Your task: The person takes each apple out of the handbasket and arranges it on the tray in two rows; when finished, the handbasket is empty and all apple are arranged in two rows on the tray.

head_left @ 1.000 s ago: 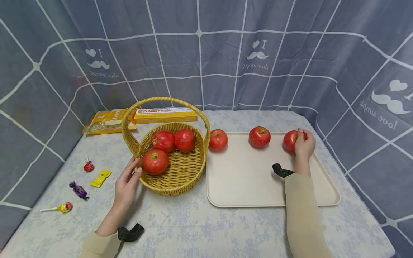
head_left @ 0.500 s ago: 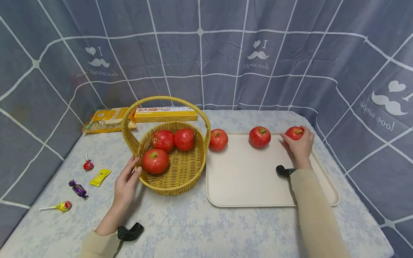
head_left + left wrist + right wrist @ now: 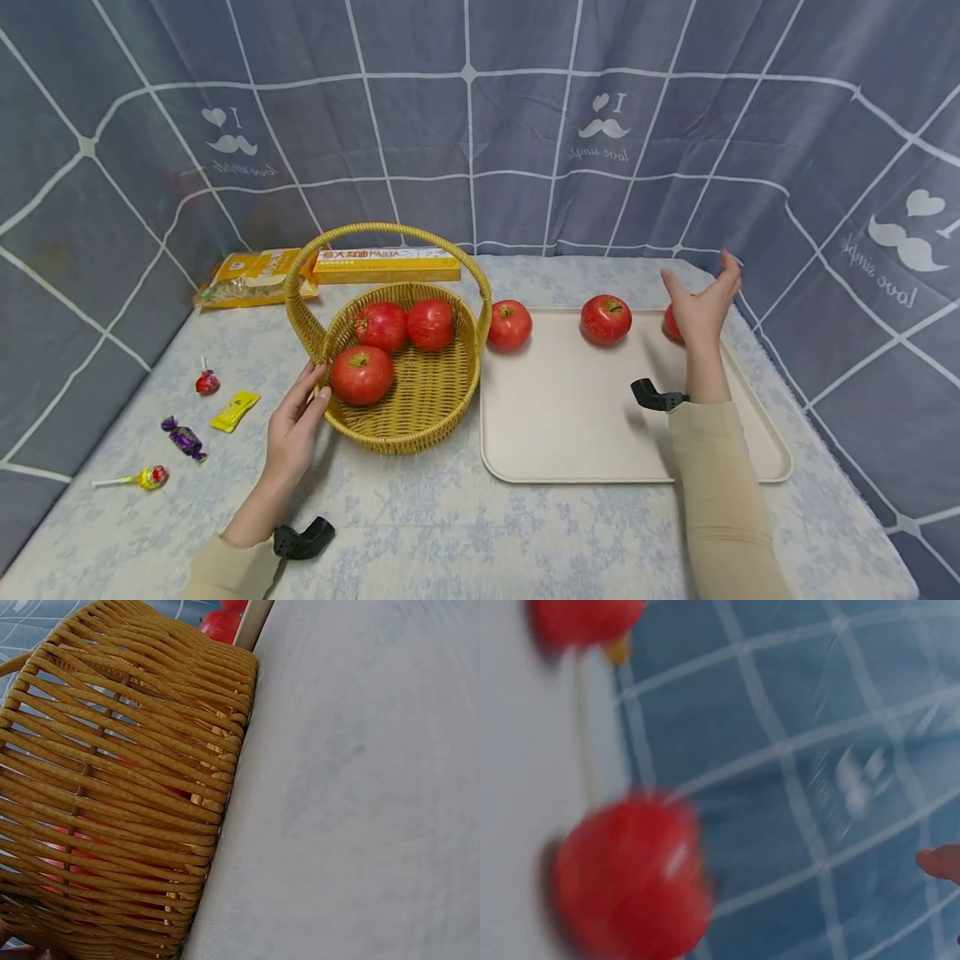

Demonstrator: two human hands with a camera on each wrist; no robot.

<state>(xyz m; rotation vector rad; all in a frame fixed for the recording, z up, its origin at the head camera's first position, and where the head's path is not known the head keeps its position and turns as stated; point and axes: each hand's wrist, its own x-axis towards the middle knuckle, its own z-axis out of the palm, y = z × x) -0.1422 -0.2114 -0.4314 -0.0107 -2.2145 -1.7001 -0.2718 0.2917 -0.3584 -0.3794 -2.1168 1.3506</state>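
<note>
My left hand [image 3: 291,429] holds the left rim of a round wicker basket [image 3: 408,400] with a tall arched handle; fingertips also show at the rim in the left wrist view's lower corner. Inside sit three red apples [image 3: 362,375], bunched to the left and back. Over the right back corner of a cream tray [image 3: 570,408], my right hand [image 3: 703,312] is raised with thumb and fingers spread, holding nothing. It partly hides a red apple [image 3: 671,323]. Another apple [image 3: 606,320] lies at the tray's back edge, and one more [image 3: 509,326] at its back left corner, beside the basket.
Behind the basket lie a yellow pasta box [image 3: 386,267] and a yellow food bag [image 3: 255,279]. At the left are a red lollipop [image 3: 207,382], a yellow-wrapped candy [image 3: 235,411], a purple-wrapped candy [image 3: 183,438] and a yellow lollipop [image 3: 153,477]. A grey curtain [image 3: 510,133] encloses the table.
My right hand has let go of the apple at the tray's back right corner and lifted, its fingers spreading. The left hand and basket have stayed in place.
</note>
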